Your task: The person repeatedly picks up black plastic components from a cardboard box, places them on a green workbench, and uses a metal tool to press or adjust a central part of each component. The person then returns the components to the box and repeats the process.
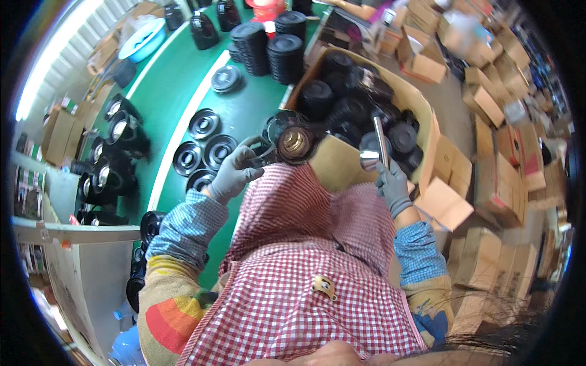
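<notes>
My left hand [238, 168], in a grey glove, is closed around the handle of a black jug [282, 122]. A copper-coloured round opening faces me from the jug, which is above my lap at the edge of the green table. In my right hand [392, 185], also gloved in grey, is a shiny metal rod-like tool [381, 137], gripped near its lower end. Beside the tool, a silver, cup-shaped part [369, 158] shows; whether it belongs to the tool I cannot tell. Behind both hands stands a cardboard box [421, 110] filled with black round parts.
On the green table [165, 91] lie several black discs [220, 151], with tall stacks of black discs [250, 46] farther back. Black jugs [125, 131] stand at the left, a blue basin [143, 39] behind them. Cardboard cartons [500, 189] crowd the right. Another person's arm [354, 7] shows at the top.
</notes>
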Action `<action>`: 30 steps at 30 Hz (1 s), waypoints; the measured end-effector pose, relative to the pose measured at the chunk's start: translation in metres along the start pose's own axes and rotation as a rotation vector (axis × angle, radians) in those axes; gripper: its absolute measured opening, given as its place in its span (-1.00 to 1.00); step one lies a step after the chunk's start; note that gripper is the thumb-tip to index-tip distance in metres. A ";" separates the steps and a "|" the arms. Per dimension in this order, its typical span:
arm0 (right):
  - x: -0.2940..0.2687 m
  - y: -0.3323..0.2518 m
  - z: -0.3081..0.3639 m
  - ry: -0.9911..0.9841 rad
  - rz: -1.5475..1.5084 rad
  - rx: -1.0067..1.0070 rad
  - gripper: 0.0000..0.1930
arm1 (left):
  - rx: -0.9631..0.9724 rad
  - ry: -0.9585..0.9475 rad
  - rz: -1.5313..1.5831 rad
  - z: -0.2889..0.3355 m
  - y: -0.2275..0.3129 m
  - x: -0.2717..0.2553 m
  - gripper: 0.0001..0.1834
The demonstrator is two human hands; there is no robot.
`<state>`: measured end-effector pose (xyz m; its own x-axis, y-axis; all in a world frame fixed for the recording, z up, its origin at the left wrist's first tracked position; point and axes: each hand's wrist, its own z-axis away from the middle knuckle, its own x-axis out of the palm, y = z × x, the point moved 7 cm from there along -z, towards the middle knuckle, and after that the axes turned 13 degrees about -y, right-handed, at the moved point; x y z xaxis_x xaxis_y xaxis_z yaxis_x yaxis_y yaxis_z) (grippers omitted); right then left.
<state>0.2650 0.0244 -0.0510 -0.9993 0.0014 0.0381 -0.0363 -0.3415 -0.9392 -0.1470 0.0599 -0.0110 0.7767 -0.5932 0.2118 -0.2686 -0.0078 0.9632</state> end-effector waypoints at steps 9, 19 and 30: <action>0.193 -0.047 -0.136 -0.422 0.873 -0.010 -0.35 | 0.141 0.432 0.250 0.054 0.019 -0.095 -0.55; 0.334 -0.017 -0.226 -0.511 1.410 -0.274 -0.26 | 0.338 0.866 0.109 0.008 0.089 -0.304 -0.66; 0.112 -0.002 -0.147 -0.286 0.849 -0.180 -0.53 | 0.018 1.403 -0.307 -0.140 0.016 -0.554 -0.41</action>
<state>0.1510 0.1634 -0.0945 -0.6511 -0.4247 -0.6291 0.6841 0.0307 -0.7288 -0.5023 0.5009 -0.0900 0.7114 0.7028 -0.0052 0.0110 -0.0037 0.9999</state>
